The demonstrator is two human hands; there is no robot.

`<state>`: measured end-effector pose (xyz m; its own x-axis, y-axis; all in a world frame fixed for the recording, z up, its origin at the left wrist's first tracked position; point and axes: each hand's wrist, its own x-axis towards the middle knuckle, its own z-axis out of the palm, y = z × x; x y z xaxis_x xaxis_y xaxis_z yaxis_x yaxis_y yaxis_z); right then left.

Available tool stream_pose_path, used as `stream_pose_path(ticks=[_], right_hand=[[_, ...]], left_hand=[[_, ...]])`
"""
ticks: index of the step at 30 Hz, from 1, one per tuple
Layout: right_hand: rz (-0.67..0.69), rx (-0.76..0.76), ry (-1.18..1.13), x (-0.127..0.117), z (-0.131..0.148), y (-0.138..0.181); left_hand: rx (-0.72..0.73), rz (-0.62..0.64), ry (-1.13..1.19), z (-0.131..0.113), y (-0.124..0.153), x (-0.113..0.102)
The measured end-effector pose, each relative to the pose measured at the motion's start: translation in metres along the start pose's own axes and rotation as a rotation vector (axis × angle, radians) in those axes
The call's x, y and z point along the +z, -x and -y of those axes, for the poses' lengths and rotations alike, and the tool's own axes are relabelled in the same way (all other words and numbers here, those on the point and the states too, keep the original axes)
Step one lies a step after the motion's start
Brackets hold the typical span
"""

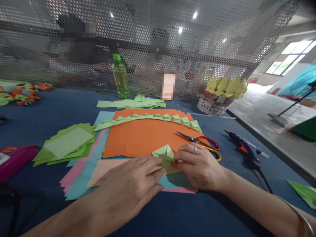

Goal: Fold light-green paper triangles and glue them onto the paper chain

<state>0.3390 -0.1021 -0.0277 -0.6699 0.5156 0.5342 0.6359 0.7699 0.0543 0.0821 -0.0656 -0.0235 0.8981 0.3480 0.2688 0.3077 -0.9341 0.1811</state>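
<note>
A small light-green folded paper [166, 153] with a pointed top lies on the paper stack between my hands. My left hand [138, 179] has its fingers curled onto the lower left of this paper. My right hand [198, 164], with a ring on one finger, pinches its right edge. Fingers partly hide the lower folds. Just beyond my right hand, scissors [197, 139] with red and yellow handles lie on orange paper [145, 136]. Across the orange sheets runs a green strip [153, 116] edged with folded paper triangles.
Green paper sheets [66, 143] are stacked at left, beside a magenta object [21, 161]. At right lies a glue gun [244, 146]. A green bottle [120, 77], paper strips [116, 103] and a basket with yellow paper points [214, 100] stand or lie along the perforated screen [138, 42].
</note>
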Motion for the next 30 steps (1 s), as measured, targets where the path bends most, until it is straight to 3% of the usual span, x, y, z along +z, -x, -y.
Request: stream_pose_path(ticks=[9, 19, 22, 25, 30], right_hand=[[0.041, 0.020, 0.078, 0.004, 0.003, 0.000], [-0.027, 0.046, 0.046, -0.002, 0.005, -0.002], [-0.059, 0.131, 0.046, -0.002, 0.001, -0.003], [0.038, 0.220, 0.065, 0.000, -0.005, -0.006], [0.213, 0.176, 0.003, 0.004, -0.008, -0.013]], left_hand=[[-0.027, 0.037, -0.003, 0.000, -0.001, -0.002], [-0.050, 0.048, 0.012, -0.002, -0.001, -0.003], [-0.048, 0.040, 0.011, -0.002, 0.001, -0.003], [-0.039, 0.016, 0.015, -0.001, 0.001, -0.003], [-0.011, -0.014, 0.018, 0.000, 0.001, -0.003]])
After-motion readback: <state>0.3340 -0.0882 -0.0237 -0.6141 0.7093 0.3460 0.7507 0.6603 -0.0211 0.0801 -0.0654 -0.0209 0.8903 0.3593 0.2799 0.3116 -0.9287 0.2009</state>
